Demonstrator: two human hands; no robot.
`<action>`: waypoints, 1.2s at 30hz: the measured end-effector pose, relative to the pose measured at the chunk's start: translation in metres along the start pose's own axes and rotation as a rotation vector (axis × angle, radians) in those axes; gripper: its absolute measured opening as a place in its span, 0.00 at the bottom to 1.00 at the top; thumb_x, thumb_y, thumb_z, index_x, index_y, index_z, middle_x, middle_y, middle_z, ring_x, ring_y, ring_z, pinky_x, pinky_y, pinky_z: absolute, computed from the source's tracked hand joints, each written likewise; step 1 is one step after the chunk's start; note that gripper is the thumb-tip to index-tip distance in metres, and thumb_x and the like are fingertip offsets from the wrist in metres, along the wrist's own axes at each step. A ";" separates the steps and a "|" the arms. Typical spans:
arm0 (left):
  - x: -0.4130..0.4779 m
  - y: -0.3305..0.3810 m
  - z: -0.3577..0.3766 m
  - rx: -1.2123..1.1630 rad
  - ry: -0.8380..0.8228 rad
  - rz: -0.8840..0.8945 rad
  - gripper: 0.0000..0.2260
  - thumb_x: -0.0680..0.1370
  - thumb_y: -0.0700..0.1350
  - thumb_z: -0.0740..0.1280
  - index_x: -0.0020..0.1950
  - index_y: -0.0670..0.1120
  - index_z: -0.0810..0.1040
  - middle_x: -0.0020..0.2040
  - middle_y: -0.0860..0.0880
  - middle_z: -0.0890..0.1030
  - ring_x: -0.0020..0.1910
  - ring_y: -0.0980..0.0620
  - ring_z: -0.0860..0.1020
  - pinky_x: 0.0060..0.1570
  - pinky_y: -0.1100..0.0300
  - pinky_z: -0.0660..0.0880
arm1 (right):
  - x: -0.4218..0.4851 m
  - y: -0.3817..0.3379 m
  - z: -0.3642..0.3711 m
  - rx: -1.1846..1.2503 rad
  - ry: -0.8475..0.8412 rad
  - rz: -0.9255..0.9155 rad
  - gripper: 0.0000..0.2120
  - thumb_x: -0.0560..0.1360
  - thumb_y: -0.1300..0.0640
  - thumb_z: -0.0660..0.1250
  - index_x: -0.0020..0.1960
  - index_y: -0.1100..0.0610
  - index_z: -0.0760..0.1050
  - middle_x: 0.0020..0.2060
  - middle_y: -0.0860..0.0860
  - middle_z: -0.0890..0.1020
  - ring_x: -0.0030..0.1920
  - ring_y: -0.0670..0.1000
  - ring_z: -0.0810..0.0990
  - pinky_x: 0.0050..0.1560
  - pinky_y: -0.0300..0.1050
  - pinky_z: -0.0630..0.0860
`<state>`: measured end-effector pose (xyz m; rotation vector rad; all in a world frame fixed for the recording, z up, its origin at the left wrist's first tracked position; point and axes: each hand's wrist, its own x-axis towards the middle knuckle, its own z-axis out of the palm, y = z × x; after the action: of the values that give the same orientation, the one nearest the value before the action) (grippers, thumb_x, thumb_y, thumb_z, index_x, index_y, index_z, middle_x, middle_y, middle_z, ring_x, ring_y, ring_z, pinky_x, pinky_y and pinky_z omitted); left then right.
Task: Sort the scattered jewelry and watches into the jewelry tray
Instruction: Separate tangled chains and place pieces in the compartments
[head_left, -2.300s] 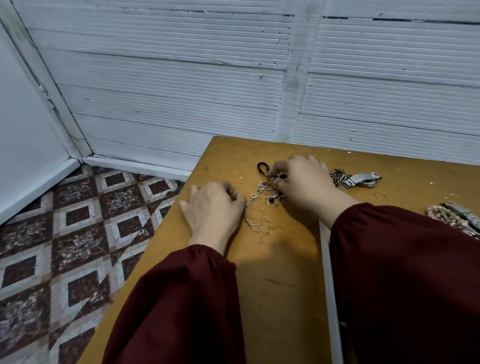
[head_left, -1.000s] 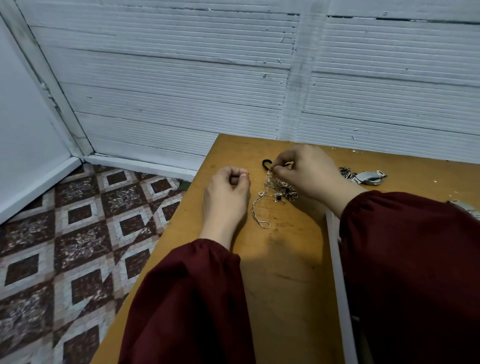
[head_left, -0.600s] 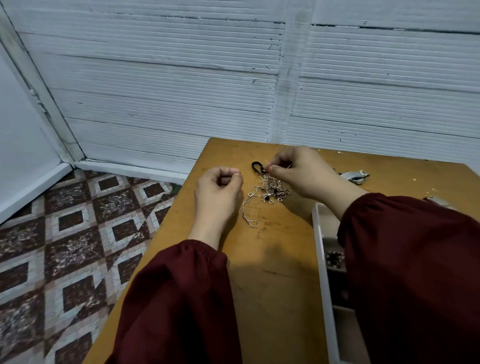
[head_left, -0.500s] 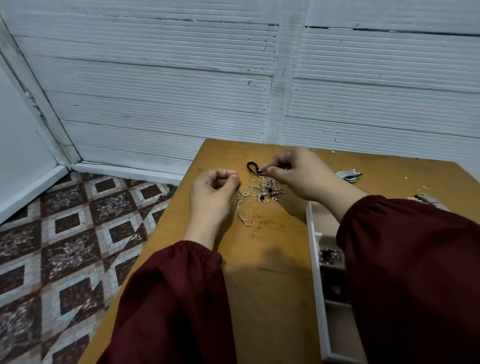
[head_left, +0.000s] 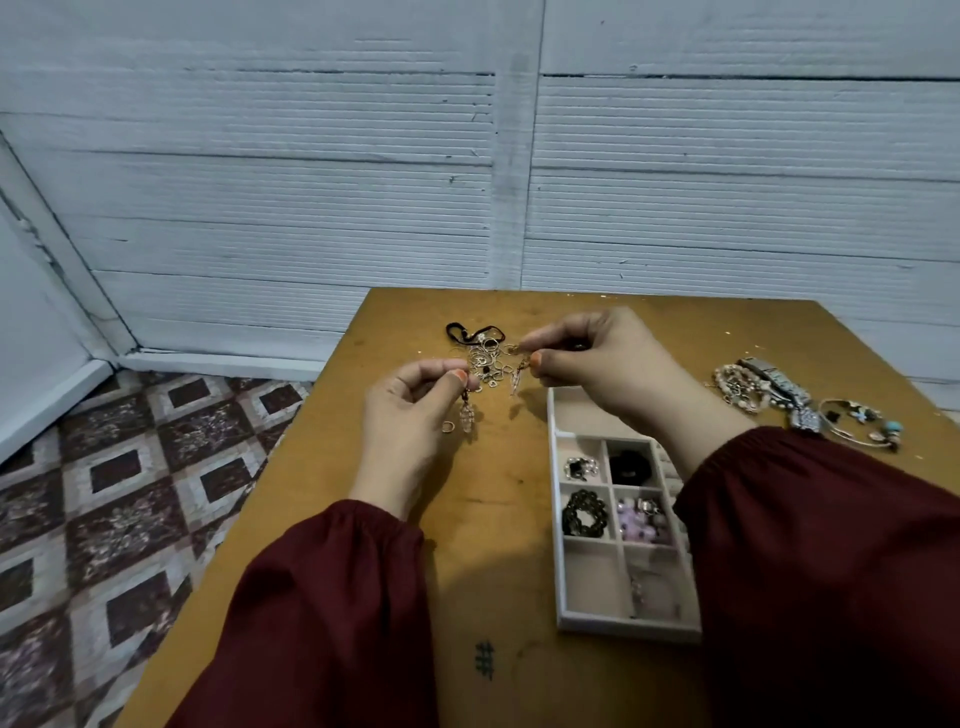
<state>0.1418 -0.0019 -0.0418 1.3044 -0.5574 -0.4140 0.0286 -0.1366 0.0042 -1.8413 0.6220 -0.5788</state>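
Resting on brown wooden table: white compartmented jewelry tray, partly filled. Left of tray, left hand pinches a clear dangling earring. Beyond tray's far edge, right hand pinches a thin dangling earring. Metal watches right of tray; tangled silver rings beyond its far-left corner.

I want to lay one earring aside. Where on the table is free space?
The table is bare between the left hand and the tray, and along the far edge behind the right hand. Crowded: the tangle between the hands, and the watch pile right of the tray.
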 end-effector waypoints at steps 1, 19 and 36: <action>-0.004 0.000 0.003 0.002 -0.004 -0.005 0.05 0.76 0.35 0.67 0.44 0.44 0.80 0.37 0.49 0.84 0.38 0.59 0.80 0.42 0.59 0.76 | -0.006 -0.002 -0.003 0.012 0.003 -0.014 0.07 0.72 0.69 0.70 0.45 0.58 0.81 0.38 0.55 0.83 0.39 0.51 0.80 0.50 0.46 0.81; -0.103 0.019 0.058 -0.123 -0.127 -0.024 0.05 0.77 0.36 0.65 0.43 0.43 0.78 0.37 0.51 0.80 0.34 0.54 0.75 0.33 0.61 0.73 | -0.125 -0.006 -0.055 0.032 0.207 -0.128 0.05 0.74 0.59 0.71 0.40 0.54 0.81 0.31 0.51 0.81 0.33 0.47 0.78 0.41 0.48 0.78; -0.143 0.005 0.057 -0.046 -0.158 -0.073 0.09 0.66 0.50 0.74 0.42 0.48 0.82 0.57 0.33 0.76 0.55 0.31 0.77 0.55 0.29 0.72 | -0.173 0.016 -0.051 0.104 0.253 -0.156 0.09 0.73 0.58 0.71 0.36 0.52 0.76 0.21 0.39 0.74 0.23 0.39 0.69 0.28 0.30 0.65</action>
<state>-0.0072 0.0373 -0.0496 1.2579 -0.6299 -0.5910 -0.1362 -0.0629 -0.0110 -1.7426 0.6055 -0.9408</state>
